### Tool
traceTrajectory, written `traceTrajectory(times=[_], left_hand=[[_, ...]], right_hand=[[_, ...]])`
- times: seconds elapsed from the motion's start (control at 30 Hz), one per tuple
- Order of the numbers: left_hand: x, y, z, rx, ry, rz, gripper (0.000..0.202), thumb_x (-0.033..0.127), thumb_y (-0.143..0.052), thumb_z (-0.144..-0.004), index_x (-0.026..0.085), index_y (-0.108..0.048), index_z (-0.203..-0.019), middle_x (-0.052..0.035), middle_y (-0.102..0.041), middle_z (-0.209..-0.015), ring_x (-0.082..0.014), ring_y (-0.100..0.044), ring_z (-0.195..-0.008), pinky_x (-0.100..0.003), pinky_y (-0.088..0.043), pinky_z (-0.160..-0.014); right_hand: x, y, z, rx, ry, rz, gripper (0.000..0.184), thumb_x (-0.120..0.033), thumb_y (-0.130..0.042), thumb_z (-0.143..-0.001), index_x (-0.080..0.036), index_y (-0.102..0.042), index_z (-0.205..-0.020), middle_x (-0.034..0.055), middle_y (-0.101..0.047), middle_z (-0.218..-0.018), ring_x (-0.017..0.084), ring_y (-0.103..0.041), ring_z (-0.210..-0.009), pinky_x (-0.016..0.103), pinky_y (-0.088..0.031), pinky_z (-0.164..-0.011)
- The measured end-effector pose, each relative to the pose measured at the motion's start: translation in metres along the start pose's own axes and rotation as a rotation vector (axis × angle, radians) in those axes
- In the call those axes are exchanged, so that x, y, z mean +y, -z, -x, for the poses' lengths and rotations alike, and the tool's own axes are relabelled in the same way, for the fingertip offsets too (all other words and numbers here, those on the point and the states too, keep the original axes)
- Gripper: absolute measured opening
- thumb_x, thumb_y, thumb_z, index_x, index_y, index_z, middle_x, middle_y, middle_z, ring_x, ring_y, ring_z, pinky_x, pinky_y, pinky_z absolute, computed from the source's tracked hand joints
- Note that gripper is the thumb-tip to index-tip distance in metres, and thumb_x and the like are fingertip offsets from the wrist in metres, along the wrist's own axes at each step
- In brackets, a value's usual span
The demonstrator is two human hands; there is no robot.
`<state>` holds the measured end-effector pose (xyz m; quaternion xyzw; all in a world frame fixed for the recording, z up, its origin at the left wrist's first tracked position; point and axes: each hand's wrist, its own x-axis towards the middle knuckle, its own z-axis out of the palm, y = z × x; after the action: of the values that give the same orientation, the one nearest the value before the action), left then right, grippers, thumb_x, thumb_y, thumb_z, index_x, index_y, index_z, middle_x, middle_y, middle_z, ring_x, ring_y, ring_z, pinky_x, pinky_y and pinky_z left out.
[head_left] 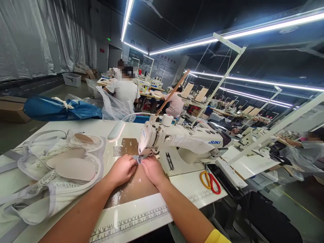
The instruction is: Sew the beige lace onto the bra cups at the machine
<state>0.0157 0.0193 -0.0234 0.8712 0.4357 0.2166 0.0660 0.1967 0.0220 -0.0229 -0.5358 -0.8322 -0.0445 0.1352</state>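
Under the needle of a white sewing machine (177, 135) lies a small piece of light greyish fabric (139, 159). My left hand (124, 170) pinches its left side, fingertips close to the presser foot. On the other side my right hand (153, 168) has its fingers closed on the same piece. Both hands rest over a brown sheet (134, 189) taped onto the table. Left of my left arm is a pile of white lace bras (73, 165) with beige cups. How much fabric is under my fingers is hidden.
Thread snips (169, 161) lie on the machine bed. Scissors with yellow and red handles (210, 181) are at the right table edge. A printed ruler (131, 222) runs along the front. A blue bag (63, 108) sits beyond the table; co-workers (125, 91) sit farther back.
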Motion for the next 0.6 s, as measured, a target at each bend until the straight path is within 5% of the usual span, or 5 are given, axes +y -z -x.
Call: traceTrajectory(times=[0.6], left_hand=[[0.0056, -0.0046, -0.0048, -0.037, -0.060, -0.154, 0.034, 0.021, -0.033, -0.094, 0.019, -0.064, -0.108, -0.0100, -0.060, -0.084, -0.0243, -0.052, -0.079, -0.034, -0.040, -0.065]], right_hand=[[0.0007, -0.0028, -0.0044, 0.002, -0.052, -0.076, 0.020, -0.020, -0.053, -0.089, -0.020, -0.066, -0.074, 0.0061, -0.068, -0.083, 0.019, -0.059, -0.079, 0.027, -0.038, -0.071]])
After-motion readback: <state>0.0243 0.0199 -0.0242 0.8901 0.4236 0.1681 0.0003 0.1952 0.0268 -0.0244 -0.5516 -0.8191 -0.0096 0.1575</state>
